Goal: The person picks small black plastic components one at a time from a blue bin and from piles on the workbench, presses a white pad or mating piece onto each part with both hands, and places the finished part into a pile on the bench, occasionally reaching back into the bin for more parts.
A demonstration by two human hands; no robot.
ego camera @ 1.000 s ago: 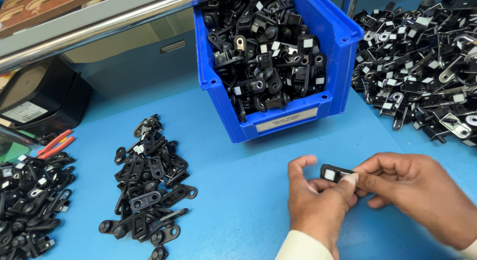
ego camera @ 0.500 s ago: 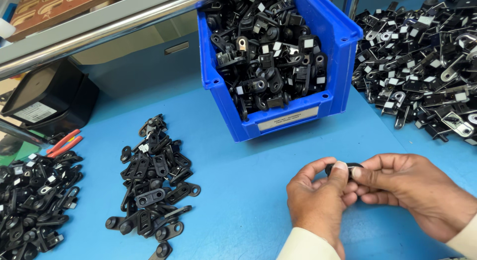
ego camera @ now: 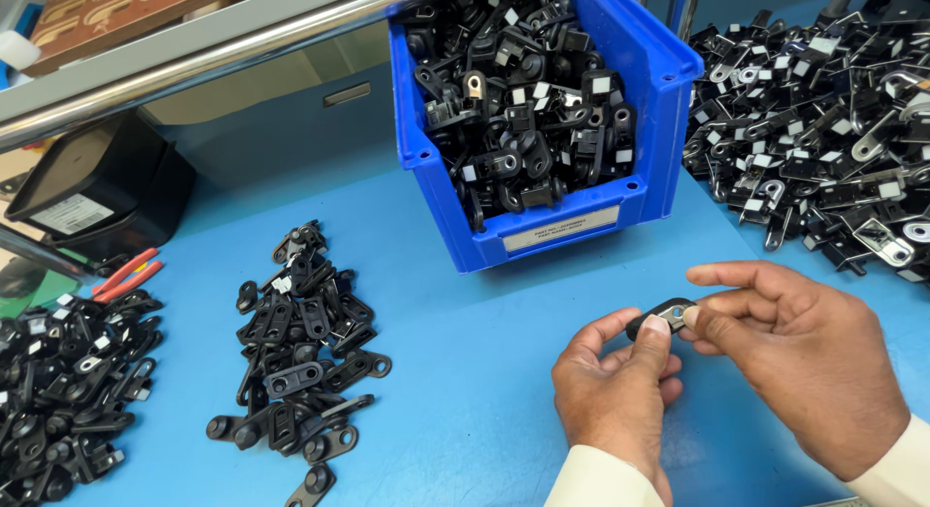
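Blue bench [ego camera: 465,410] — black clip [ego camera: 661,316] pinched between left hand [ego camera: 612,396] and right hand [ego camera: 799,362].

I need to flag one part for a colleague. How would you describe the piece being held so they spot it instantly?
Start at the blue plastic bin, then drop toward the two hands below it. Pinched between the left hand and right hand is a small black plastic clip, the only part lifted off the blue table.

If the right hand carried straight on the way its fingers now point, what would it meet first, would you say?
The right hand points leftward, its fingers on the small black part. Just beyond that it would meet the left hand, which pinches the same part. Farther left lies the pile of black parts, though depth is hard to judge.
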